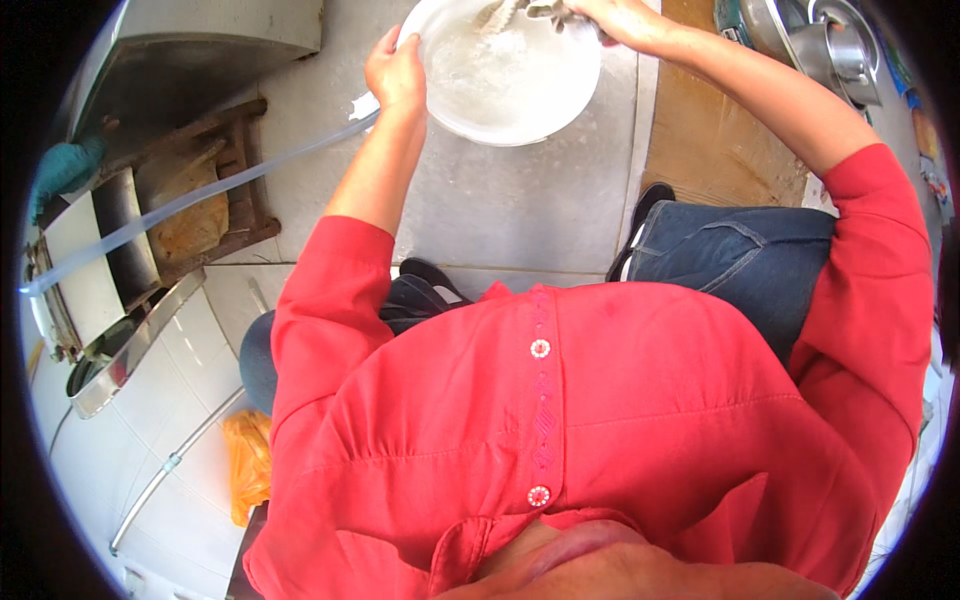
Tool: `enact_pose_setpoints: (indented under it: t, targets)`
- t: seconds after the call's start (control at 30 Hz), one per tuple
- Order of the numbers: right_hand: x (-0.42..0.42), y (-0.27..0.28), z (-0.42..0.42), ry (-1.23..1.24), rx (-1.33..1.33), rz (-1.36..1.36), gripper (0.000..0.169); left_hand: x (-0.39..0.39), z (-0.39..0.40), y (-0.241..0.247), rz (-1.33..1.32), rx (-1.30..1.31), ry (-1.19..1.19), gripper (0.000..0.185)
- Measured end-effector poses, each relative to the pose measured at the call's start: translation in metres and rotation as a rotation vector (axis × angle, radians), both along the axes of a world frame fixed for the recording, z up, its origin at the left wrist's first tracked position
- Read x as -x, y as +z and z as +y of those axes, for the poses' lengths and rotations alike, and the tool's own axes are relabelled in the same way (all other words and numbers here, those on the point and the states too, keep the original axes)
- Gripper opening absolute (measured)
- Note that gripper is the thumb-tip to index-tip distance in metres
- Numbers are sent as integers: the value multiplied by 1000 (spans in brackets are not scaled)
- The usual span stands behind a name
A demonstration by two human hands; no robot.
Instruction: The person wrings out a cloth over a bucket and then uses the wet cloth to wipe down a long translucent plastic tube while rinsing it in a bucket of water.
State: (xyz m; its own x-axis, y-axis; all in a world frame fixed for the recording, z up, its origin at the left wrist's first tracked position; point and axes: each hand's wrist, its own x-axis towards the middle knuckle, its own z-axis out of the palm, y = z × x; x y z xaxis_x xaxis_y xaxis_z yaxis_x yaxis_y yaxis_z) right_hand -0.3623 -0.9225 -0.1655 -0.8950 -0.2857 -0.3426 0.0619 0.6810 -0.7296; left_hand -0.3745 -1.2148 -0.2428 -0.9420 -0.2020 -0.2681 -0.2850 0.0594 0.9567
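Note:
A round white basin holds some cloudy water over the grey tiled floor. My left hand grips its left rim, thumb on the near side and fingers at the edge. At the upper right rim, my right hand is closed on a wet grey cloth, which hangs inside the basin. A paler, blurred part in the water near the top edge may belong to the same cloth. The basin's far rim is cut off by the picture's edge.
A translucent hose crosses from the left towards my left wrist. Left stands a rusty metal frame below a metal cabinet. Metal pots stand at upper right beside a wooden board. An orange plastic bag is lower left.

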Motion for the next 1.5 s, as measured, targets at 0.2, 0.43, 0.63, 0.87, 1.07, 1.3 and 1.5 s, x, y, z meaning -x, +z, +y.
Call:
enact_pose_setpoints:
  t: [0.2,0.43,0.63,0.87,1.07,1.3,1.5]
  targets:
    - [-6,29,9,333,-163,-87,31,-45,15,25,-75,-171,194,43]
    - [48,62,-27,195,209,-65,35,-29,46,87,332,311,-51,54]
    - [45,55,-62,152,412,18,32,20,90,151,-126,-821,-432,46]
    - [42,43,-80,167,415,125,29,29,148,140,-205,-764,-281,11]
    - [40,29,-91,196,373,200,27,1,127,141,-29,-193,-326,50]
    - [40,-1,-104,276,184,343,25,-8,56,127,-262,-41,-250,33]
    - [48,-69,-87,633,-385,488,23,-34,2,102,-291,176,-60,28]
